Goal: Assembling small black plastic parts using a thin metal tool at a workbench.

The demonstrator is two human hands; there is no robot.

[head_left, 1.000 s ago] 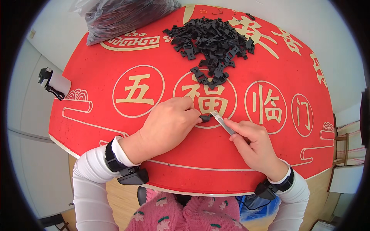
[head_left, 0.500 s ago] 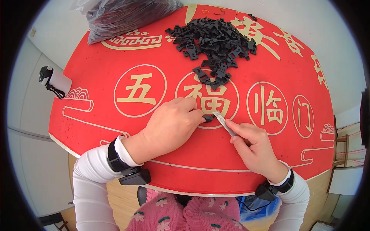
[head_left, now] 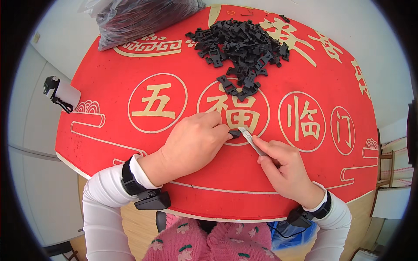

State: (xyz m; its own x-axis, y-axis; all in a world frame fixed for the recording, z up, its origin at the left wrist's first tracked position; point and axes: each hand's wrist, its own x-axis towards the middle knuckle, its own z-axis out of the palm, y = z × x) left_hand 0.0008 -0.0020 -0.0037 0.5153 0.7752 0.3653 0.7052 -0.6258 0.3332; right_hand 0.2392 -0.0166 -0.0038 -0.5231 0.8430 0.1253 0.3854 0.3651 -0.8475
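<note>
Between the closed fingers of my left hand is a small black plastic part, most of it covered by the fingers. My right hand grips a slim grey craft knife, its pale blade pointing up and left. The blade tip is right beside the part's exposed end; whether they touch I cannot tell. Beyond both hands lies a heap of black plastic parts, with several strung out toward me.
A red cloth with gold characters covers the rounded table. A clear bag of dark pieces rests at the far left. A white bottle with a black lid is at the left edge. A blue bag is below the table.
The knife and my right hand have shifted very slightly to the left, at the part's end. My left hand keeps its hold in nearly the same place.
</note>
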